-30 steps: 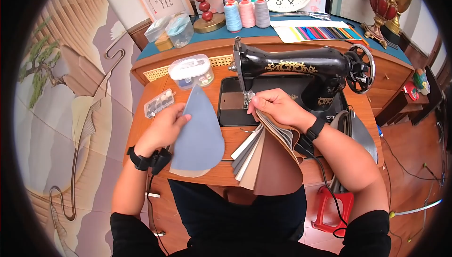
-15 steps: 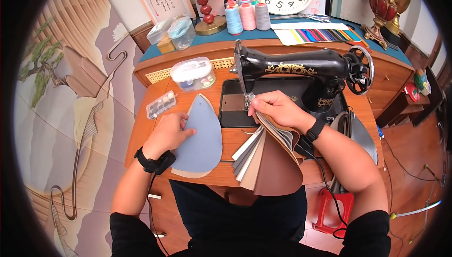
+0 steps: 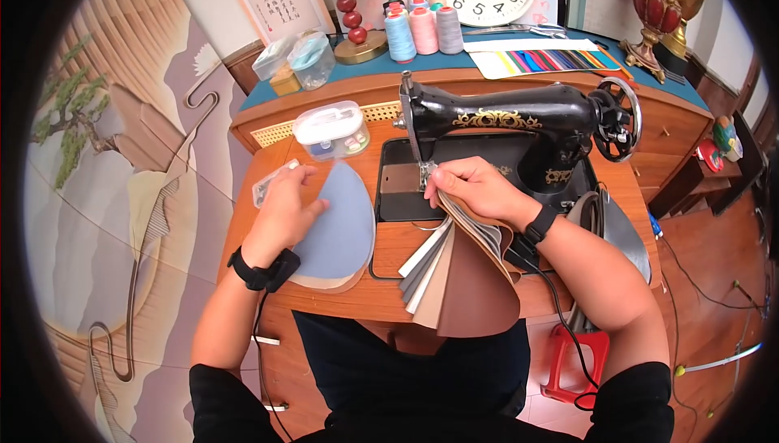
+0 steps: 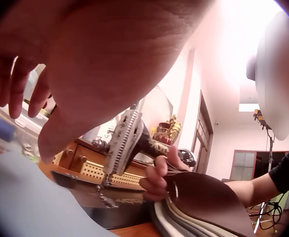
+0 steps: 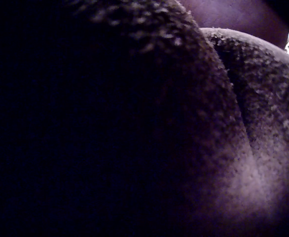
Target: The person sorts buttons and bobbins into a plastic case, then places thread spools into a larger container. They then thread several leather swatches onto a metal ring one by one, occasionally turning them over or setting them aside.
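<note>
My right hand (image 3: 480, 186) pinches the narrow top of a fan of leather swatches (image 3: 479, 281), brown on top with white, grey and beige ones spread to the left. In the right wrist view a dark, fuzzy swatch surface (image 5: 263, 113) fills most of the picture. On the table at the left lie a blue-grey teardrop-shaped swatch (image 3: 339, 220) and a beige piece (image 3: 353, 282) whose edge shows under it. Over the swatch's left edge hovers my left hand (image 3: 284, 209), its fingers apart and nothing between them. The left wrist view shows its thumb (image 4: 53, 136) above the swatch.
Behind the swatches stands a black sewing machine (image 3: 503, 110). A lidded plastic box (image 3: 331, 131) and a small clear case (image 3: 261, 191) sit by my left hand. Thread spools (image 3: 423, 31) and a colour card (image 3: 540, 60) are on the back shelf. Grey leather (image 3: 623, 236) hangs at the right.
My left hand has lowered the blue-grey swatch onto the table, shifted it slightly left and let go. My right hand keeps its hold on the fan of swatches.
</note>
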Demonstrator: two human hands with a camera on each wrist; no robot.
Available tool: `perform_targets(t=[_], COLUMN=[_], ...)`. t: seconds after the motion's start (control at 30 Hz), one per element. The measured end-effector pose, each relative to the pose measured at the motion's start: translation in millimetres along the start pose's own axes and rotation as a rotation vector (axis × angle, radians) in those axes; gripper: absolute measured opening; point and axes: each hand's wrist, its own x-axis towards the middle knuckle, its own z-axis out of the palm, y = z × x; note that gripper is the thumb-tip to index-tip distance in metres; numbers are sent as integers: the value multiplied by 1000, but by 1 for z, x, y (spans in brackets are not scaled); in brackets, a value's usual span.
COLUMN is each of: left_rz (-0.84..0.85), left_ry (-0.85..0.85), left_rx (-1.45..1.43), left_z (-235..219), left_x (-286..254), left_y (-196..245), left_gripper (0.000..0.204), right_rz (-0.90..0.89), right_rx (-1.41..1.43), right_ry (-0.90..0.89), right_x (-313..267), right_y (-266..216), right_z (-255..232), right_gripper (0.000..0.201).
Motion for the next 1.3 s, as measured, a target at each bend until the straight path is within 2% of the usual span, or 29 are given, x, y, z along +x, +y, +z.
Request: perform_targets(t=[0.03,0.07,0.13,0.17,0.23,0.37,0.4,0.43,0.47,0.5,0.57,0.6,0.67,0.77,0.87,0.93,1.1,1.17,1.3], left_rz=[141,143,83,79,121,104,107,52,-3,-2,-6,-6,-22,-82,-128,-117,-66,-132,-85], left_ry=[137,136,-132,-132,-295,-376,-377,-427,-478,-481,-443,-446,-430,-428,-431,-419,-379,-397,-431], left_rx=[47,48,-129,-131,-327,-439,-438,-472,-504,-501,-747,-746,-944,-1024,-1017,-1024,-1019,-1077,-1147], left_z=[6,7,8,14,25,43,43,43,43,48,61,65,69,68,68,66,67,65,69], left_x=[-1,-3,-6,-8,-11,-4,-1,1,2,4,5,7,9,10,10,9,7,8,9], left_y=[1,11,36,44,59,80,86,91,95,96,92,92,93,97,96,98,97,99,97], left_gripper=[31,31,32,32,29,27,27,28,29,29,31,31,34,33,32,32,30,20,11], right_rz=[-2,-66,-127,-128,-135,-117,-65,-14,-15,-40,-64,-58,-51,-98,-84,-11,-43,-38,-110], right_rx=[0,-87,-173,-171,-164,-114,3,121,122,159,200,211,221,207,143,211,185,187,81], right_ry=[2,29,55,92,135,136,139,142,146,150,157,156,156,144,137,112,138,137,134], right_x=[1,1,2,2,2,0,-2,-2,-2,0,0,0,0,1,-1,-2,0,0,2], right_y=[1,2,2,0,1,0,-3,-5,-4,-1,1,0,0,3,-1,-3,-1,0,4], right_z=[-1,-2,-3,-3,-3,-2,-2,-3,-3,-3,-3,-2,-2,-2,-3,-4,-1,-2,-3], right_gripper=[43,43,42,43,44,46,47,49,49,50,51,51,52,51,51,50,49,49,50])
